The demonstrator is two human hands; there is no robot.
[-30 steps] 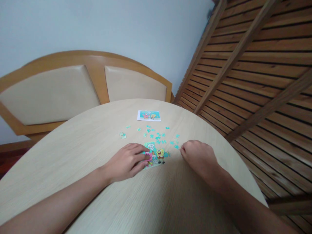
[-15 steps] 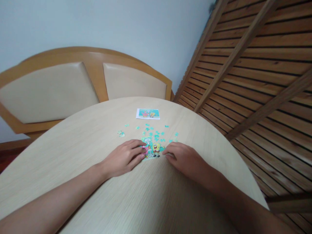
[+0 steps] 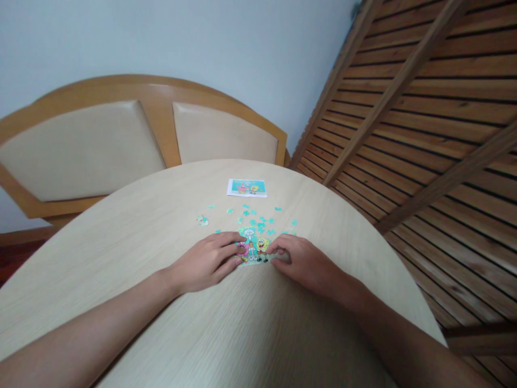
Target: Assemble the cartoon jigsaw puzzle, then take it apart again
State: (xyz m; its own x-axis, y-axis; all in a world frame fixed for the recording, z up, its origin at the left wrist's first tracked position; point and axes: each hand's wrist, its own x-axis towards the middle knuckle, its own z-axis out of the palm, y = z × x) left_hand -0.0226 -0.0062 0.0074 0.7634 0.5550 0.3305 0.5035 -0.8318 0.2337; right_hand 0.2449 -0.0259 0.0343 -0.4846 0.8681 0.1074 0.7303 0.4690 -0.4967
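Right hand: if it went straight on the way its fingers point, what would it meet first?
Likely the right edge of the assembled puzzle section, by the yellow figure; the right hand's fingertips may already touch it, as depth is unclear.

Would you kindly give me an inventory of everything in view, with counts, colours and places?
SpongeBob jigsaw puzzle: one, partly assembled, teal, yellow and pink, between the hands
Loose jigsaw pieces: about twenty, mostly teal, mainly beyond the puzzle
Picture card: one, teal with white edging, beyond the pieces
Round table: one, pale wood, underneath
Seat backrest: one, tan wood with two cream panels, behind the table
Wall: one, pale blue-grey, background
Slatted panelling: one stretch, brown wood, right
Floor: one patch, reddish, far left
Left hand: one, bare, on the puzzle's left part
Right hand: one, bare, at the puzzle's right edge
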